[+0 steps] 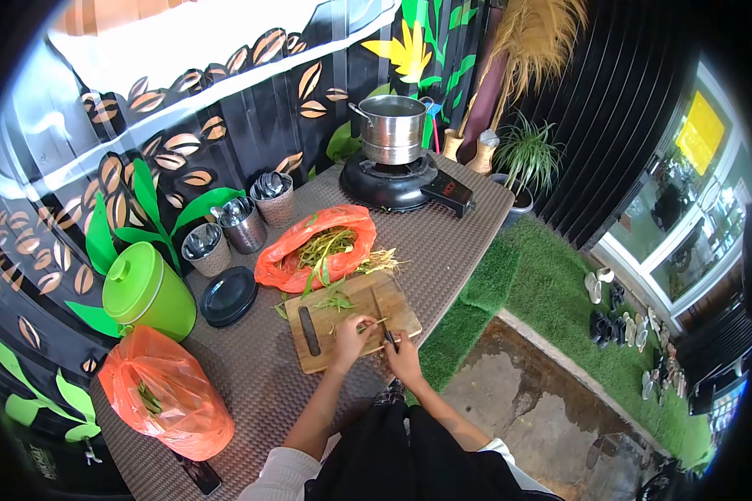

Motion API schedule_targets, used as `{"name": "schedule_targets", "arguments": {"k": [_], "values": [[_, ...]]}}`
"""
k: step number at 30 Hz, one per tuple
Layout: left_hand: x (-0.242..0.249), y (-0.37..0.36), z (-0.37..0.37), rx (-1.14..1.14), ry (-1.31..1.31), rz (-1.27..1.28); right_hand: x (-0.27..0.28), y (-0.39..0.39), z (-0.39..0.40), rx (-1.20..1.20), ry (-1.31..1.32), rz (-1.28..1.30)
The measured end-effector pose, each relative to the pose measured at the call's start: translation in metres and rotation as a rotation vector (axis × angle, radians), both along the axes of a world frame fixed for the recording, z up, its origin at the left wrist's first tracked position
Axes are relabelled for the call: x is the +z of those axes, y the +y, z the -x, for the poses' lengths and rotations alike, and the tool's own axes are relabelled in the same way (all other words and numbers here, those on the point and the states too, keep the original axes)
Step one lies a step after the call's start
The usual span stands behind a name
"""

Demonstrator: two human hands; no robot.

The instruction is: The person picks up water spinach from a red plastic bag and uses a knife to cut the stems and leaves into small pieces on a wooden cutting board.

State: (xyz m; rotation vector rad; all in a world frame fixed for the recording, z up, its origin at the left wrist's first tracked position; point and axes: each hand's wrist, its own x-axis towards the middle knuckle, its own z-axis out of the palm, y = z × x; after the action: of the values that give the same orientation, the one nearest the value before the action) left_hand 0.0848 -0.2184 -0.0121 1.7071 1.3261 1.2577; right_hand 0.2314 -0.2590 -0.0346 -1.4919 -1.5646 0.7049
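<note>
My right hand (403,354) grips a knife (388,334) by its dark handle, the blade pointing away from me over a wooden cutting board (406,316). Just left of the blade, the fingers of my left hand (355,336) are closed on a thin green stem (379,321). Loose green leaves (336,299) lie on the board's upper part. Behind the board an orange plastic bag (277,265) gapes, full of leafy green stalks (326,247). Pale root ends (380,262) stick out at its right side.
A steel pot (393,134) sits on a black portable stove (384,185) at the table's far end. Cutlery holders (244,225), dark plates (228,296) and a green lidded bucket (146,288) line the wall side. A second orange bag (171,392) and a phone (199,474) lie near left.
</note>
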Motion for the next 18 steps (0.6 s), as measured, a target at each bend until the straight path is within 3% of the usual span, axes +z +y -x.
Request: {"name": "schedule_targets", "arguments": {"k": [3,5,7,13,18], "values": [[-0.003,-0.005,-0.009,0.04,0.066,0.055,0.015,-0.003,-0.016,-0.024,-0.173,0.114],[-0.011,-0.005,-0.014,0.069,0.249,-0.104,0.026,-0.005,-0.021,-0.039,-0.276,0.149],[-0.01,-0.008,-0.02,0.092,0.251,-0.132,0.033,-0.003,-0.024,-0.024,-0.458,0.17],[-0.011,-0.012,-0.026,0.156,0.272,-0.139,0.043,-0.005,-0.023,0.071,-0.556,0.203],[-0.013,-0.012,-0.026,0.17,0.25,-0.151,0.046,-0.01,-0.008,0.017,-0.629,0.266]]}}
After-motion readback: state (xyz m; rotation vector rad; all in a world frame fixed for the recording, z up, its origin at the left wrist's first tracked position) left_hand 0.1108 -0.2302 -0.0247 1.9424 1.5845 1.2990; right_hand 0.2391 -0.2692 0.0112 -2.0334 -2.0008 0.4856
